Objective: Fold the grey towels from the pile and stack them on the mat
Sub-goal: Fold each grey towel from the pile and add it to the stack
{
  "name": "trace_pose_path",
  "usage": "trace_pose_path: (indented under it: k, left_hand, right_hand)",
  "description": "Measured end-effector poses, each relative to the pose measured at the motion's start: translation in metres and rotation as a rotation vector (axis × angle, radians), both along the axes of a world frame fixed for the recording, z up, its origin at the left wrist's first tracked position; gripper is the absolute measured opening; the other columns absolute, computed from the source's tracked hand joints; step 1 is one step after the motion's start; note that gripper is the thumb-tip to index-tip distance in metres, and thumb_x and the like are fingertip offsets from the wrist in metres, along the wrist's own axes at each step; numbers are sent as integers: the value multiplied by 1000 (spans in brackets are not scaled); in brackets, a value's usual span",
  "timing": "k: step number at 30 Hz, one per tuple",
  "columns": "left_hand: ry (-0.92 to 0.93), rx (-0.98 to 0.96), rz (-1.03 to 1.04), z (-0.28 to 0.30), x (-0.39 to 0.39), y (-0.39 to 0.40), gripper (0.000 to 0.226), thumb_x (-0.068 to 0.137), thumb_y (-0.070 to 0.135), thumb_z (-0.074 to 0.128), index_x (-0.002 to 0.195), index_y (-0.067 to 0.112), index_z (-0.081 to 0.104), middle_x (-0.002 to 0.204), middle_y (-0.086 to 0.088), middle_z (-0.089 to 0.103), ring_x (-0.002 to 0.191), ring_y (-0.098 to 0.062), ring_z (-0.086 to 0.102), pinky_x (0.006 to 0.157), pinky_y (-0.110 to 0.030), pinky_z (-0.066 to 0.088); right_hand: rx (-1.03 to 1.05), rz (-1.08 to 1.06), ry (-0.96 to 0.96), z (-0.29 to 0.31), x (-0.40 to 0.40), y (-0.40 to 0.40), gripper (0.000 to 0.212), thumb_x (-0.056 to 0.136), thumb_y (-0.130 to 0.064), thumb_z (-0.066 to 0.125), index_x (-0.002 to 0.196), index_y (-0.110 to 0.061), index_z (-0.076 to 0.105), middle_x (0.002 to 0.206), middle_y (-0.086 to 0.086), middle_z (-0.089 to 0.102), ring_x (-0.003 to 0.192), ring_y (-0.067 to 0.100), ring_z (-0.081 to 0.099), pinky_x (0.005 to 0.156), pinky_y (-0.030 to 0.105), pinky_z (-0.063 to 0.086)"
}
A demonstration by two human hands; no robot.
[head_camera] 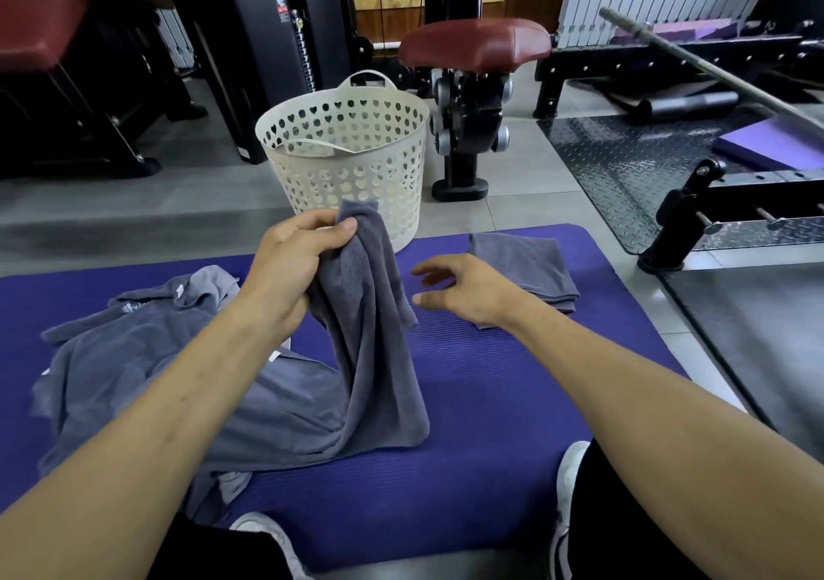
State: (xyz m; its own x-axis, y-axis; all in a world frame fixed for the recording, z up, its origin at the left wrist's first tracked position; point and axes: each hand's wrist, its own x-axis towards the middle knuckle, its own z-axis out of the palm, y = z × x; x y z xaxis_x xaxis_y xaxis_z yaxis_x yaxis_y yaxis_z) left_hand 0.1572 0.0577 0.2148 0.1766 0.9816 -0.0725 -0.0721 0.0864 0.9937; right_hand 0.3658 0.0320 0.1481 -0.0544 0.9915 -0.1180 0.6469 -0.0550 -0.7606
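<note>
Grey towel (pixel 370 334) is gripped at its upper corner by the left hand (pixel 290 267), fingers and thumb curled round the bunched cloth, and it is held raised so that its lower part drapes down onto the purple mat (pixel 490 445). Its trailing end is merged with the loose pile of grey towels (pixel 133 356) spread over the left part of the mat, partly hidden by the left forearm. The right hand (pixel 463 289) is held open just beside the hanging towel, fingers relaxed and nothing grasped. Behind that hand a folded stack of grey towels (pixel 526 267) is laid at the mat's far right corner. A white perforated basket (pixel 348 155) is set on the grey floor at the mat's far edge. Gym machines with dark red pads (pixel 477 44) are seen beyond it.
</note>
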Motion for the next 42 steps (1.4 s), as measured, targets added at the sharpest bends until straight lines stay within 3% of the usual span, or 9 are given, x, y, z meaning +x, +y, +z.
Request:
trace_pose_path:
  k: [6, 12, 16, 18, 22, 26, 31, 35, 42]
  left_hand:
    - [40, -15, -51, 2, -10, 0, 10, 89, 5, 63, 95, 8, 70, 103, -15, 70, 92, -18, 66, 86, -27, 51]
    - [85, -29, -20, -3, -15, 1, 9, 89, 7, 65, 87, 14, 71, 92, -8, 72, 84, -16, 65, 82, -27, 50]
    - [699, 243, 224, -23, -20, 8, 11, 87, 19, 70, 85, 21, 60, 74, 14, 60, 75, -14, 57, 61, -19, 37]
    - [812, 391, 193, -30, -17, 4, 14, 85, 18, 71, 86, 23, 58, 77, 15, 59, 81, -15, 58, 65, -20, 34]
    - [612, 378, -41, -32, 5, -10, 16, 79, 27, 78, 83, 31, 63, 79, 15, 70, 80, 1, 65, 71, -20, 45]
    - [491, 341, -163, -33, 14, -20, 37, 70, 41, 84, 99, 26, 67, 89, 9, 74, 89, -6, 69, 80, -26, 53]
    - [473, 341, -17, -26, 15, -18, 16, 76, 24, 83, 80, 23, 67, 71, 7, 74, 65, -2, 64, 64, -21, 48]
    - [308, 247, 113, -14, 6, -5, 16, 78, 15, 81, 77, 17, 66, 66, 6, 72, 64, -6, 64, 64, -21, 50]
    - [183, 179, 140, -3, -15, 9, 15, 80, 8, 78, 79, 19, 68, 76, -3, 70, 72, -13, 63, 75, -27, 51]
  right_hand:
    - [-50, 17, 79, -2, -3, 2, 40, 84, -29, 78, 122, -27, 67, 114, -7, 66, 103, 7, 62, 96, 27, 47]
    - [-97, 81, 2, 7, -4, 2, 9, 93, -21, 66, 88, -17, 72, 86, -1, 72, 78, 8, 61, 81, 27, 50]
    - [-25, 4, 122, 20, -2, -1, 7, 92, -19, 68, 86, -17, 73, 64, -16, 65, 56, -7, 54, 62, 13, 41]
    - [55, -4, 164, 27, -3, -5, 8, 91, -16, 69, 90, -10, 74, 68, -12, 67, 58, -8, 54, 61, 9, 41]
    - [160, 45, 203, 41, -9, -13, 14, 97, -11, 60, 95, -11, 74, 84, -9, 72, 73, -10, 59, 68, 6, 43]
    - [204, 55, 253, 50, -8, -19, 11, 92, -13, 68, 88, -17, 78, 86, -1, 76, 81, 2, 65, 80, 20, 51]
    - [190, -32, 367, 46, -8, -19, 3, 88, -19, 74, 88, -16, 73, 82, 8, 73, 79, 11, 65, 86, 32, 54]
    - [-38, -52, 431, 34, 5, -17, 19, 91, -39, 68, 97, -22, 72, 103, 11, 72, 97, 15, 67, 98, 39, 54]
    - [-196, 39, 106, 10, 1, -8, 38, 83, -47, 73, 115, -27, 66, 105, -4, 70, 92, 12, 67, 88, 30, 54]
